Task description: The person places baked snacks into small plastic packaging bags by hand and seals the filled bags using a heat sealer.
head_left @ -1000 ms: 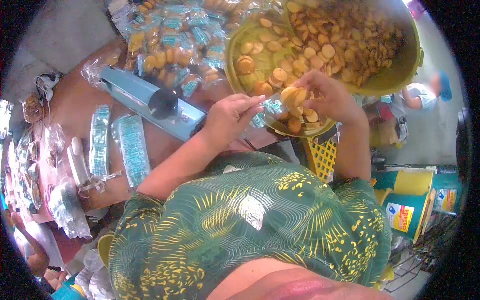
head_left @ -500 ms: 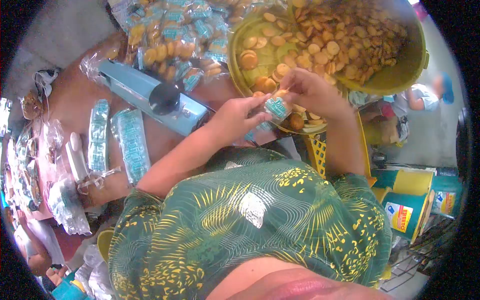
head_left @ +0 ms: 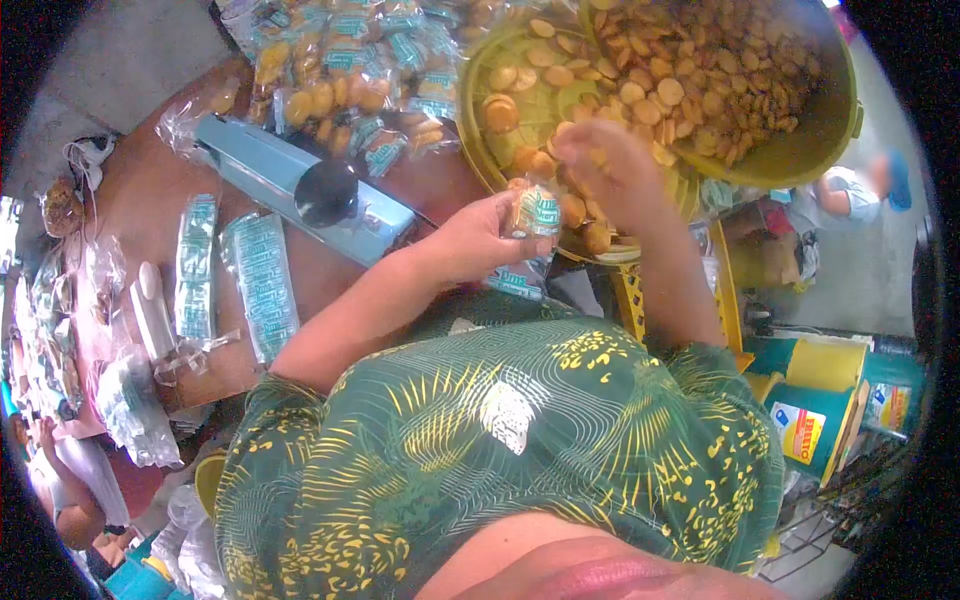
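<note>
My left hand is closed on a small clear plastic bag with teal print and round brown cookies inside. My right hand, blurred by motion, is over the near part of a yellow-green tub, beside loose cookies. Its fingertips are smeared, so I cannot make out whether they hold a cookie. Many more round cookies are heaped in the tilted yellow tub at the back right. Below my left hand lie teal-printed bags.
A light-blue bag sealer stands on the brown table. Filled cookie packs are piled behind it. Stacks of flat printed bags lie to the left. Teal-and-yellow buckets stand at right; another person is beyond.
My right hand has come away from the bag and moved up over the cookies. My left hand keeps the bag, now turned more upright and slightly lower.
</note>
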The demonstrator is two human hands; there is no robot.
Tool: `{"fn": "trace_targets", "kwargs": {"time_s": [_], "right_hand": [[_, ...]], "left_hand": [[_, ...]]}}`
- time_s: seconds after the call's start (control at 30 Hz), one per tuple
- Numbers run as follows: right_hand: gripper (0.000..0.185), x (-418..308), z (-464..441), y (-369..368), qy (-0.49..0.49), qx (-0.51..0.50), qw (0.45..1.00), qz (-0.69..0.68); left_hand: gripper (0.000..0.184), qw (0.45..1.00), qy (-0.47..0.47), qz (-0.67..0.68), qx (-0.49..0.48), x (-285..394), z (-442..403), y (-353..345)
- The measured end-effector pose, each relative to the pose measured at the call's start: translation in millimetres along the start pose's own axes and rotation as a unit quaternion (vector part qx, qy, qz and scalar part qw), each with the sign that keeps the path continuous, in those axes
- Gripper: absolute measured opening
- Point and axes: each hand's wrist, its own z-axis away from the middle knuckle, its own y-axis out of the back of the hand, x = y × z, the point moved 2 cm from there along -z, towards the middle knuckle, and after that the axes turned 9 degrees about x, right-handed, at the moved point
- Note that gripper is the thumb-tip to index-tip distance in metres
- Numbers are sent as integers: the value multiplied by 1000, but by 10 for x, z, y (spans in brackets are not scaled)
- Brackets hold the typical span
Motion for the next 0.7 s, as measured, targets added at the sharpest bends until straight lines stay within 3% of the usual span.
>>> {"fn": "trace_targets", "kwargs": {"time_s": [0.03,0.13,0.23,0.3,0.43,0.63,0.7], "right_hand": [[25,129,-85,32,-51,-17,997,49],[27,435,-181,22,-18,-20,985,170],[29,575,-115,-101,-10,-103,954,280],[29,641,-119,-134,-31,-97,962,254],[28,676,-127,-148,-62,-87,959,261],[29,831,-65,-85,-22,-91,974,208],[31,939,13,-70,-114,-74,979,155]], "left_hand": [[62,1000,-13,21,-3,24,11,-12],[59,997,-54,46,-8,49,36,-48],[54,995,-94,23,0,-17,-8,-16],[52,994,-100,53,0,-41,-10,-24],[55,995,-92,-32,31,-23,-12,16],[62,992,-126,-16,19,-71,-32,24],[61,987,-150,-46,19,-93,-47,38]]}}
